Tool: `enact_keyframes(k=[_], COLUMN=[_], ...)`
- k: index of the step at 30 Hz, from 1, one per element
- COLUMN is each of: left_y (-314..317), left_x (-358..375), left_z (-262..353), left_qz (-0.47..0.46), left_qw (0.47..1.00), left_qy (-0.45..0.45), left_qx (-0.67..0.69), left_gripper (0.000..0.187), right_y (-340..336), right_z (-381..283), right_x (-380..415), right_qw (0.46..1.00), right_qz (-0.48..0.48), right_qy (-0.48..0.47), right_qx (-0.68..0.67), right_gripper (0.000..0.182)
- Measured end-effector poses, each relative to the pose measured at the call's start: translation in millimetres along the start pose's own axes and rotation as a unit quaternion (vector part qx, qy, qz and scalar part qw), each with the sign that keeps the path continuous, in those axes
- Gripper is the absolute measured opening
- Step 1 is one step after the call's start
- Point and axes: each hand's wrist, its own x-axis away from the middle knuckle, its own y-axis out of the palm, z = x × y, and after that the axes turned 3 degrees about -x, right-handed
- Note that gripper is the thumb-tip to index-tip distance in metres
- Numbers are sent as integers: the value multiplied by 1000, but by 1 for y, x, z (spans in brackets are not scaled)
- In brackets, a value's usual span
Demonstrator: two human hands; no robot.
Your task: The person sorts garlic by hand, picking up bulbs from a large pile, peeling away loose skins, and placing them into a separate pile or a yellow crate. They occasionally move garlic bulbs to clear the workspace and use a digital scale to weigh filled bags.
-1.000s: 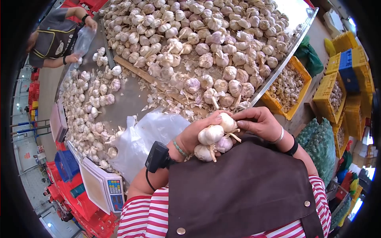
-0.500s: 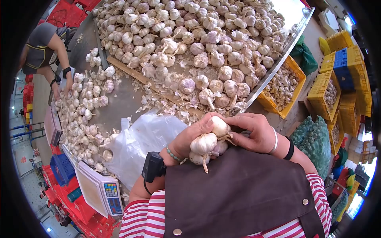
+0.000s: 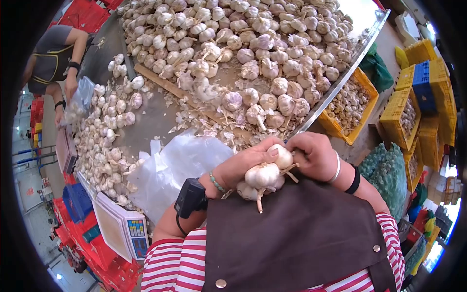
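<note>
Several white garlic bulbs (image 3: 262, 175) are clustered in my left hand (image 3: 239, 168), just above the brown apron (image 3: 292, 228). My left fingers wrap behind them, with the thumb over the uppermost bulb. One bulb's dry stem hangs downward. Against the right side of the upper bulb, my right hand (image 3: 317, 155) is closed, fingers curled inward; what its fingertips pinch is hidden. A strip of dry stem or skin sticks out below them. Left of my left hand lies a crumpled clear plastic bag (image 3: 182, 163).
A large garlic heap (image 3: 243, 44) fills the metal table behind a wooden strip (image 3: 163, 82). Loose cleaned bulbs (image 3: 109, 131) lie left, beside a digital scale (image 3: 114, 226). Another person (image 3: 53, 53) stands far left with a plastic bag. Yellow crates (image 3: 367, 92) stand right.
Both hands and the bulbs have shifted slightly right in view. My right fingers have curled in more tightly beside the upper bulb. The other person now holds up a clear bag.
</note>
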Motion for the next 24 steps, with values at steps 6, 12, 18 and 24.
enact_keyframes(k=[6, 12, 18, 24], left_y=[-4, -22, -4, -99], left_x=[-8, -45, -63, -2], left_z=[7, 13, 24, 51], left_qz=[55, 246, 276, 84], left_qw=[972, 862, 808, 817], left_qy=[145, 330, 491, 443], left_qx=[175, 296, 173, 361], left_gripper=[41, 37, 52, 30], right_y=[-5, 8, 23, -7], right_z=[50, 20, 9, 29], right_x=[-2, -18, -43, -20], right_qw=[834, 789, 815, 776], right_qz=[81, -113, -105, 1], right_qy=[297, 330, 290, 280], right_qx=[-458, -505, -491, -565], right_gripper=[21, 39, 36, 30])
